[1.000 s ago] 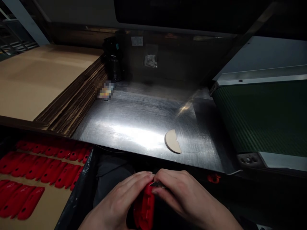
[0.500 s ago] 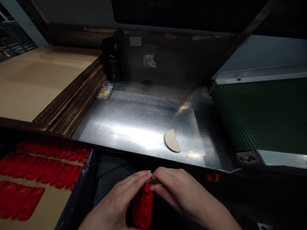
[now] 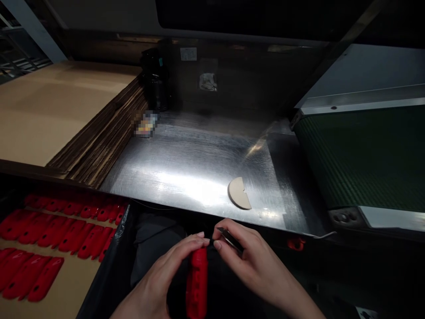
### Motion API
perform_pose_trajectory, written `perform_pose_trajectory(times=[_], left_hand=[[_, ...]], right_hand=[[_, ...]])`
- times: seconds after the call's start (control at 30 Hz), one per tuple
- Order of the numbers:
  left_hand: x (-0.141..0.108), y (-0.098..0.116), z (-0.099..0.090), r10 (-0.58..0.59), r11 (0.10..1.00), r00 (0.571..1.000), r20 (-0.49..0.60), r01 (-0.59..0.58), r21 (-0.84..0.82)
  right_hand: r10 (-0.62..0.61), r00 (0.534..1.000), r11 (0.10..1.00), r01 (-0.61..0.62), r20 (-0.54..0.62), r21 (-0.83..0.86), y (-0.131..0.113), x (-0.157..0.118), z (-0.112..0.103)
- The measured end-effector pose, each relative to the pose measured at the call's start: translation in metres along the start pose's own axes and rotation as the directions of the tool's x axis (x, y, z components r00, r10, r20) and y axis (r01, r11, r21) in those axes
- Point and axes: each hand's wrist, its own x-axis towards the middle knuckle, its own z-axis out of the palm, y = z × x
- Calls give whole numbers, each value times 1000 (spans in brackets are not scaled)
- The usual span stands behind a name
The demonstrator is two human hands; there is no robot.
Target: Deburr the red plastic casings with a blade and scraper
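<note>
My left hand is closed around a red plastic shell part, held upright below the table edge with its ribbed inner side partly showing. The thumb and lower part of that grip are hidden. In my right hand is a small knife, slim and dark with a pale metal edge, pinched between thumb and fingers. The knife stands slightly to the right of the red part's top end, apart from it. On the metal table ahead lies a beige half-round piece with a small notch.
At the left, a box lined with black plastic holds rows of red parts on cardboard. A stack of cardboard sheets rests on the metal table. A green conveyor belt runs at the right.
My right hand has drawn away from the red part's top, taking the knife with it. The red part now stands more upright in my left hand.
</note>
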Motion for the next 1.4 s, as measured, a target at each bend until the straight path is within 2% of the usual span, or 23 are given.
perform_pose_trajectory(times=[0.47,0.63,0.8,0.97,1.13,1.2,1.27,1.33,1.4], left_hand=[[0,1,-3,64,998,997,-45,-65,-18],[1,0,-3,39,999,998,-40,-39,2],[-1,-4,-2,71,995,997,-12,-70,65],[-8,-7,0,30,993,999,23,-32,115],[-5,-9,0,40,991,999,24,-42,123],[-4,-11,0,1,994,999,32,-4,114],[-6,-14,1,-79,993,997,26,76,87],[-8,-17,3,-210,978,978,9,209,19],[-8,-19,6,-360,929,933,-31,355,-99]], right_hand=[[23,999,1000,-23,-24,-3,8,-2,3],[36,999,999,-36,17,-20,8,-4,4],[1,999,999,1,50,-37,2,0,6],[-67,995,989,77,80,-128,-1,4,8],[-128,988,938,148,85,-313,6,5,13],[-153,984,908,174,86,-382,8,6,16],[-157,986,909,167,59,-382,10,6,16],[-87,996,952,79,-15,-297,11,6,11],[40,987,968,-75,-153,-238,14,7,-3]])
